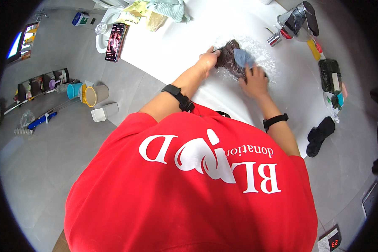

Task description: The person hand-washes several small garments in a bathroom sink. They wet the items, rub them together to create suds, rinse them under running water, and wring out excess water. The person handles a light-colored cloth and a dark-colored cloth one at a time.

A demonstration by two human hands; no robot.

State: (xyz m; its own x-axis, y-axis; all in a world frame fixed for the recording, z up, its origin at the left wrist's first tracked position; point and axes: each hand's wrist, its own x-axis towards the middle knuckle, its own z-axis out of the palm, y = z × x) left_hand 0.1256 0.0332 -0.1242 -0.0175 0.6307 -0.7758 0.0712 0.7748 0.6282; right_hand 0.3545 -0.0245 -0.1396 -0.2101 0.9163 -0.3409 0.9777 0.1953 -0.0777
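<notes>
Wet, crumpled dark brown cloth (229,58) lies among white suds on the white washbasin surface (201,19). My left hand (209,60) grips its left edge, the thumb showing on top. On the right side of the cloth rests a blue-grey piece (243,58), perhaps fabric; motion blur hides its exact kind. My right hand (255,81) is pressed over the lower right of the cloth, fingertips at the blue-grey piece and blurred. Whether those fingers hold anything is unclear.
A chrome faucet (293,23) stands at the upper right. Black socks (320,136) and a dark soap dish (330,77) lie along the right edge. A phone (116,42) leans at the upper left, near a folded light-green cloth (171,10). Buckets (96,95) stand left.
</notes>
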